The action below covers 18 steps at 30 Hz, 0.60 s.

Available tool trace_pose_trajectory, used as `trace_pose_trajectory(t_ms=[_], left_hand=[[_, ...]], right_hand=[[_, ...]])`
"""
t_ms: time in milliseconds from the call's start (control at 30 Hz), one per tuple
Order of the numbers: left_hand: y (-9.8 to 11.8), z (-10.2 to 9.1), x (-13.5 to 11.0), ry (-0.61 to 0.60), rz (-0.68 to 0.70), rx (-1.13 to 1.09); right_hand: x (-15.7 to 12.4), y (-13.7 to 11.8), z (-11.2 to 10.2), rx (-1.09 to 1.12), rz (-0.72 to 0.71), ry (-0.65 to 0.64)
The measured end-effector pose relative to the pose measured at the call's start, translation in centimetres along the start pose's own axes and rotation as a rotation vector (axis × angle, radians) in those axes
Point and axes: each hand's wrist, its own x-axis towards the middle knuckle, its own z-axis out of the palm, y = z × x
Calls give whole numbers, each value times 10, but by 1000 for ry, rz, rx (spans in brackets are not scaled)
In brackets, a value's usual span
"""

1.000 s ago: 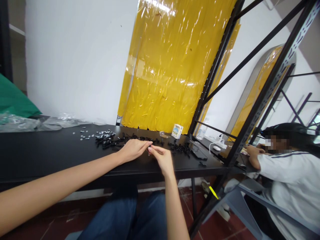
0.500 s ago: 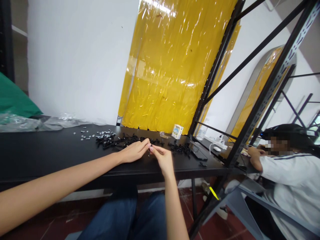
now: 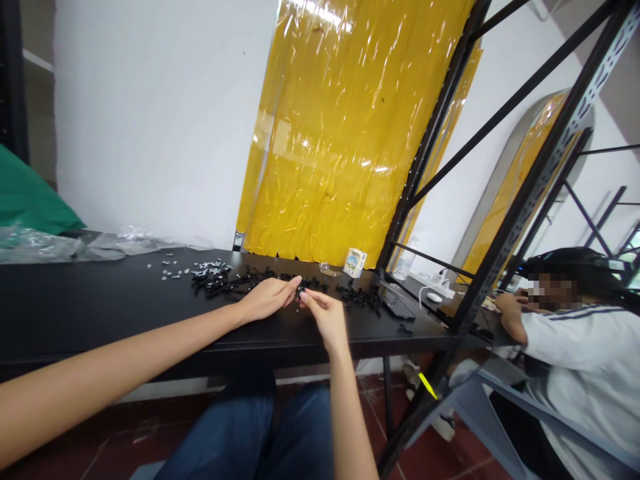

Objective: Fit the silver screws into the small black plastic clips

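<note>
My left hand and my right hand meet over the front half of the black table. Between their fingertips is a small black part, mostly covered, whose kind I cannot make out. The right thumb and forefinger pinch it. The left fingers and thumb close in on it from the other side. Behind my hands spreads a pile of small black parts. At its left end lie silvery screws, with several loose small metal pieces farther left.
A small box stands at the back. Right of it are more black parts and a dark flat phone-like object. Clear plastic lies at the back left. A black metal frame rises at right; beyond it sits a person.
My left fingers have shifted slightly, and more of the black part shows between the fingertips. The right hand has barely moved.
</note>
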Motion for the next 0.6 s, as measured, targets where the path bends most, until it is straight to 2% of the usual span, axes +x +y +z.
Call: trace_pose_trajectory(t_ms=[300,600], left_hand=[[-2,2,0,-53,14,-39],[-12,5,4,29,79,128]], right_hand=[[0,1,-1,-38,-3,-8],[6,7,-1,-88,-22,23]])
